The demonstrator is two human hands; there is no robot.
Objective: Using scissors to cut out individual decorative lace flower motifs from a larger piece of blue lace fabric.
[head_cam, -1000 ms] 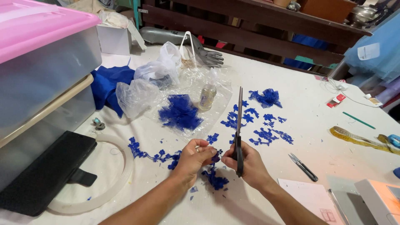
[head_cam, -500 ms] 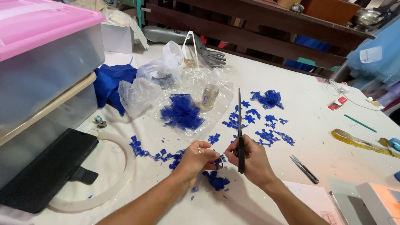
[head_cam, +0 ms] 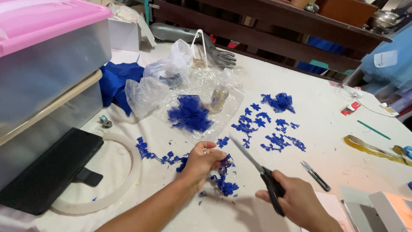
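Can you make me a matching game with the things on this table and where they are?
Things:
1. scissors
2. blue lace strip
3. small bottle
4. tape measure

Places:
A. on the clear plastic sheet
B. in the right hand
C. far right of the table
D. pinched by the left hand

Pairs: 1-B, 2-D, 3-A, 4-C

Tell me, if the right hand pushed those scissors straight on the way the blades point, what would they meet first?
Probably the left hand with the blue lace trim: the scissors in the right hand point up-left, the tip just above those fingers. Height is hard to judge.
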